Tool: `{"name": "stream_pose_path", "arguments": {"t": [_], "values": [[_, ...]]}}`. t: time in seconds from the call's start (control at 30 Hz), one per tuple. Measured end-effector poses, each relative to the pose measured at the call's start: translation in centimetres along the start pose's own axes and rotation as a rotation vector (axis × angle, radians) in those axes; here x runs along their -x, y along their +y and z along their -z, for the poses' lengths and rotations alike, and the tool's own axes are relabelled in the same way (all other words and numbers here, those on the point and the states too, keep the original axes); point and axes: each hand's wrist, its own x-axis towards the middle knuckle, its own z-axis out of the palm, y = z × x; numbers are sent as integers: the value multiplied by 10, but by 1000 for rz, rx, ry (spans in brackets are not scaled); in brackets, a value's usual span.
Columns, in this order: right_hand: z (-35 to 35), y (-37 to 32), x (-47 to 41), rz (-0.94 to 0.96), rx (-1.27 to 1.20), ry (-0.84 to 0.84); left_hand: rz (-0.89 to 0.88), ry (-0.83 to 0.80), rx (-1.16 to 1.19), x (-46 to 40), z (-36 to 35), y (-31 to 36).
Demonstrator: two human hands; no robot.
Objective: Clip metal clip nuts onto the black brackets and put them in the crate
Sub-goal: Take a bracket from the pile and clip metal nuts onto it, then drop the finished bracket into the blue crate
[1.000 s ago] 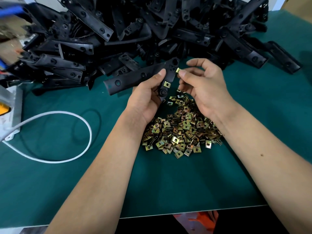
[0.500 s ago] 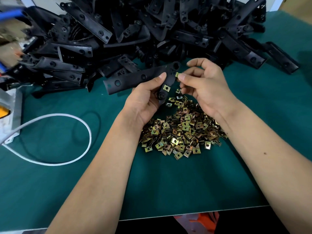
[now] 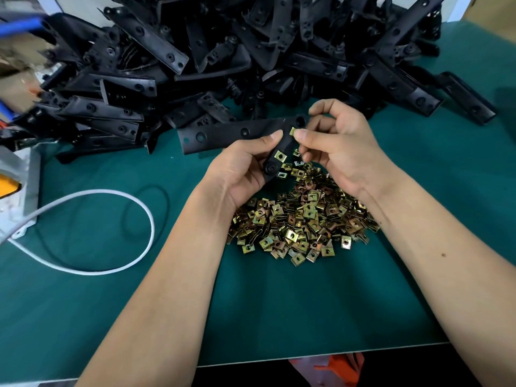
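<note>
The right hand (image 3: 346,152) has brought a little clip nut (image 3: 292,131) closer to the black bracket (image 3: 240,134). Half a second ago the nut was just beside the edge; now it touches it. The fingers pinch the nut tight. The left hand (image 3: 245,169) still curls round the bracket, holding it above the far middle of the tabletop (image 3: 279,317). One clip (image 3: 280,156) is already on. The nut pile (image 3: 304,219) lies below, as before. I see no crate.
</note>
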Motion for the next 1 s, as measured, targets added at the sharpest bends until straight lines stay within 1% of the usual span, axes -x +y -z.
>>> {"name": "stream_pose_path", "arguments": {"t": [0.27, 0.47, 0.57, 0.67, 0.77, 0.87, 0.93, 1.0], "values": [[0, 3, -1, -12, -31, 5, 22, -11, -22, -2, 2, 0], [0, 9, -2, -52, -94, 69, -30, 99, -62, -5, -3, -3], [-2, 10, -3, -27, -119, 113, -20, 55, -109, -4, -4, -4], [-1, 7, -4, 36, -33, 153, -54, 7, -146, -4, -5, -6], [-2, 6, -3, 78, 74, 181, -117, 29, -180, -4, -4, -8], [-5, 5, -3, 117, 108, 248, -167, 100, -317, -8, -2, -12], [-7, 4, -4, 131, 143, 277, -236, 201, -529, -12, -2, -16], [-7, 4, -5, 106, 145, 306, -335, 291, -718, -13, -2, -18]]}}
